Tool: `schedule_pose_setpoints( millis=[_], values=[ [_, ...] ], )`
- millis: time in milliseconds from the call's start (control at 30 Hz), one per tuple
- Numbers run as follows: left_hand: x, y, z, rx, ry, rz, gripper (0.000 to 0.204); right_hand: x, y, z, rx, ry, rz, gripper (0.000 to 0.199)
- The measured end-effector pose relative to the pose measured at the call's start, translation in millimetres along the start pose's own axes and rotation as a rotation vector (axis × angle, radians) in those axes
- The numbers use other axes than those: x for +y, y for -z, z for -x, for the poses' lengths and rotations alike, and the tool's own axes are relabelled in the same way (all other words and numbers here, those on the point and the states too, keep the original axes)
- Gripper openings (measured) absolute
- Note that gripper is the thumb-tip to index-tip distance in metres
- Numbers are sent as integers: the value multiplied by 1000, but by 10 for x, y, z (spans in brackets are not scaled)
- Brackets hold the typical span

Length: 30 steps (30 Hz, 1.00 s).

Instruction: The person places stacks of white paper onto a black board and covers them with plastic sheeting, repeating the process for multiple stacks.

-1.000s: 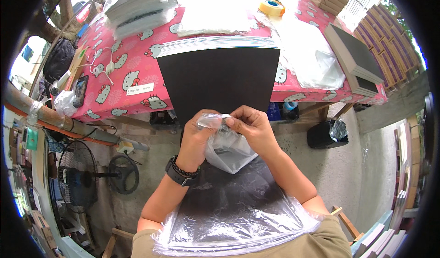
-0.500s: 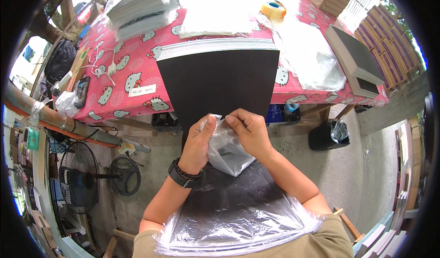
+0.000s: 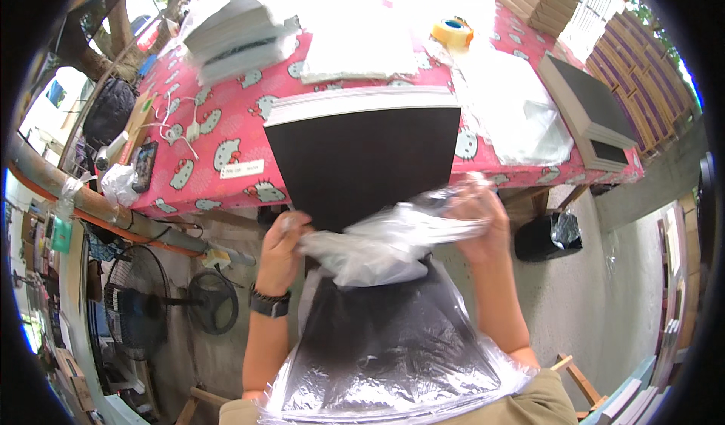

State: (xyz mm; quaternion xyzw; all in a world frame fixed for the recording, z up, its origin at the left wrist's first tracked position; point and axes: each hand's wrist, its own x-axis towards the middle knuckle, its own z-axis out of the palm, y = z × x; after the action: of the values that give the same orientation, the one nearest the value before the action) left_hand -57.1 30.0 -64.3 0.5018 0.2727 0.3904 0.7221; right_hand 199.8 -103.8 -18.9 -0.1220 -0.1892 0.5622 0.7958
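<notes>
A clear plastic bag (image 3: 370, 251) is stretched out between my two hands, blurred by motion. My left hand (image 3: 283, 251), with a dark band on its wrist, pinches the bag's left end. The other end is gripped by my right hand (image 3: 483, 214), whose fingers are partly smeared. Just beyond the bag, a stack of black-faced boards or books (image 3: 362, 153) with white edges rests at the table's near edge, its lower part hidden by the bag. More clear plastic (image 3: 385, 349) lies over my lap, dark underneath.
The pink patterned table (image 3: 204, 164) carries a yellow tape roll (image 3: 453, 34), plastic-wrapped stacks (image 3: 240, 40), clear bags (image 3: 521, 115), a dark-covered block of boards (image 3: 589, 97) and a phone (image 3: 145, 164). A fan (image 3: 136, 300) stands at left, a black bin (image 3: 547, 236) at right.
My hands have moved apart, left hand leftward and right hand rightward. The bag, bunched between them before, is now spread wide. The view has shifted slightly.
</notes>
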Motion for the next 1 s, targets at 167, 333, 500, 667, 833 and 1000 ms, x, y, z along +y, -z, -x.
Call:
schedule_pose_setpoints(
  millis=[167,333,500,667,833,1000],
  values=[
    [136,1748,550,636,-266,-678,26,-1255,273,309,672,581,460,22],
    [1274,1329,705,1060,-913,-361,31,-1181,-245,158,678,752,928,30],
    [922,-350,262,18,-533,-454,41,282,-772,-111,-260,74,1359,12],
    [845,-650,239,-787,-95,-619,25,210,-1104,-80,-308,80,1415,12],
    [634,-321,471,-331,-4,797,32,1,-770,119,-1037,-603,906,18],
    [407,-355,449,-116,110,886,48,90,-324,197,-791,-156,535,18]
  ],
)
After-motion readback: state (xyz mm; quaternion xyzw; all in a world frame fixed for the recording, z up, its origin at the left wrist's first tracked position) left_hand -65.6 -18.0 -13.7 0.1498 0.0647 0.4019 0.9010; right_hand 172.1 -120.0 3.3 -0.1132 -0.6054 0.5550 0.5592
